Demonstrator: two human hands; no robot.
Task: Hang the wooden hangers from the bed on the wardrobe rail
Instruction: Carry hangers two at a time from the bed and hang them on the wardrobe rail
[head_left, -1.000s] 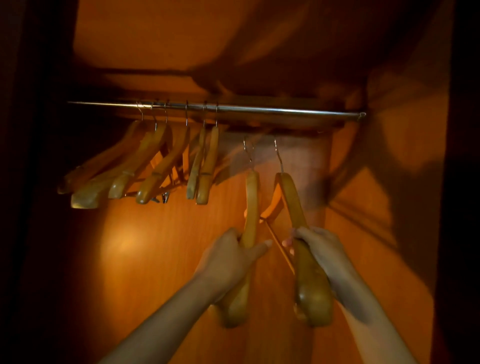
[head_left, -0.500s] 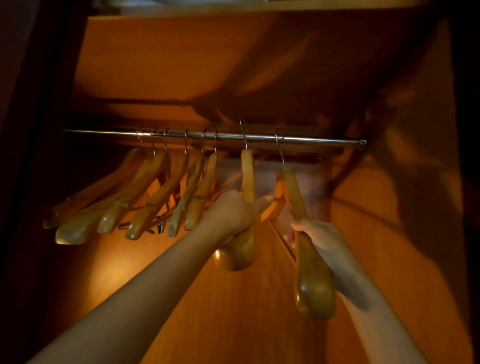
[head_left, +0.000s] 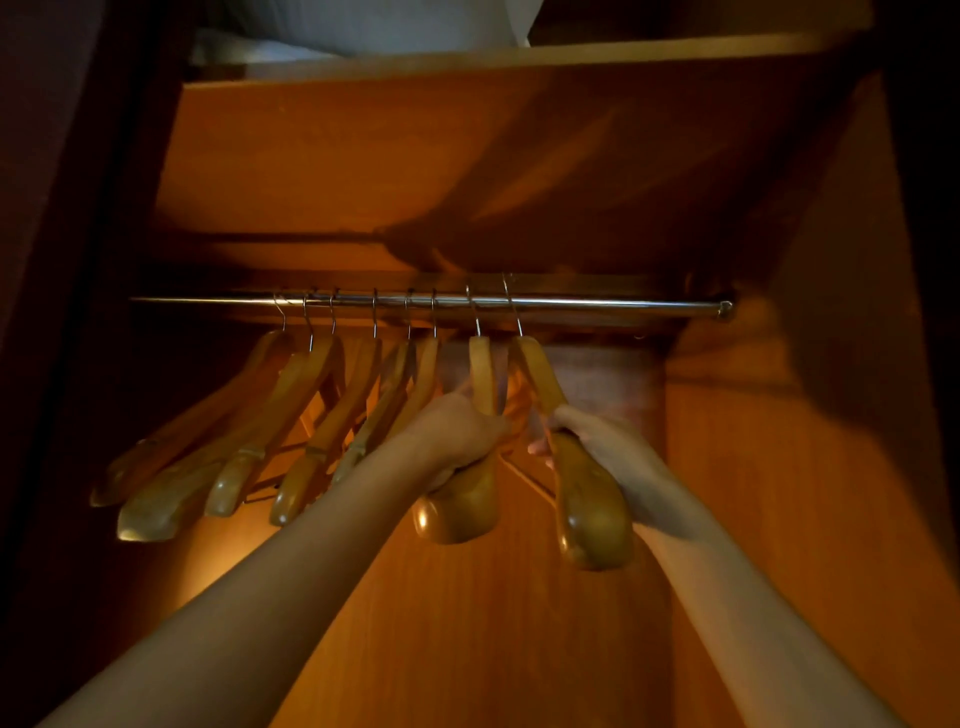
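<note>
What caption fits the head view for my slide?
Both hands, left and right, each hold a hanger hooked on the rail beside six hung ones.

My left hand (head_left: 457, 434) wraps one wooden hanger (head_left: 470, 499), my right hand (head_left: 605, 447) another (head_left: 589, 512) — both hooks sit over the wardrobe rail (head_left: 597, 305). Six more hangers (head_left: 311, 415) hang just to their left — above, a shelf (head_left: 519, 54) carries pale bedding (head_left: 374, 23).

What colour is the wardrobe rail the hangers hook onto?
Shiny silver metal: the rail shows in the head view, the only view, against the orange-brown wood.
</note>
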